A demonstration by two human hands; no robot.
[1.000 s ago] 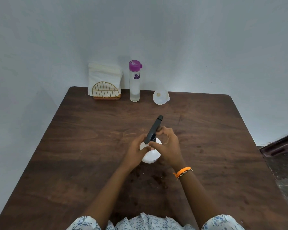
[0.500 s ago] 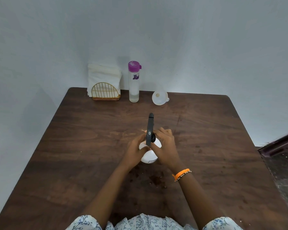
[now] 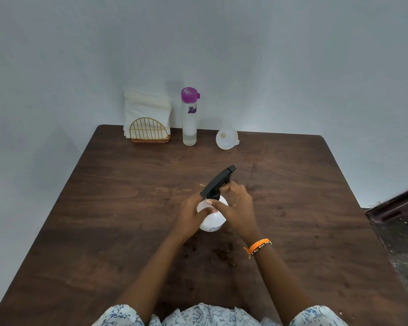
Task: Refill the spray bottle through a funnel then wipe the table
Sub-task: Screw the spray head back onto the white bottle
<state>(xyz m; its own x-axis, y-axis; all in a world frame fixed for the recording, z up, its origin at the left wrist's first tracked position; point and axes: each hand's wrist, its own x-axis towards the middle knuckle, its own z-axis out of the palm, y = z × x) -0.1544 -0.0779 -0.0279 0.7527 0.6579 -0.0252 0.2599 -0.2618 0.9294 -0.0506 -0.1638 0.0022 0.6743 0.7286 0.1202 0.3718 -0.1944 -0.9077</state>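
The spray bottle [image 3: 212, 220] stands mid-table, well in front of the funnel [image 3: 226, 138]. Left hand [image 3: 190, 215] wraps its body; right hand [image 3: 238, 208] apparently grips the black sprayer head [image 3: 218, 182] (collar hidden). A hard twist could tip it over.

The wooden table [image 3: 104, 208] bears a napkin holder [image 3: 149, 132], water bottle [image 3: 189, 118], funnel [image 3: 226, 138] and spray bottle [image 3: 212, 220].

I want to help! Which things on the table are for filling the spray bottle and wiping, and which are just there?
For the job:
white spray bottle with black trigger head
white plastic funnel
clear purple-capped water bottle
white paper napkins

Just there:
gold wire napkin holder
orange wristband
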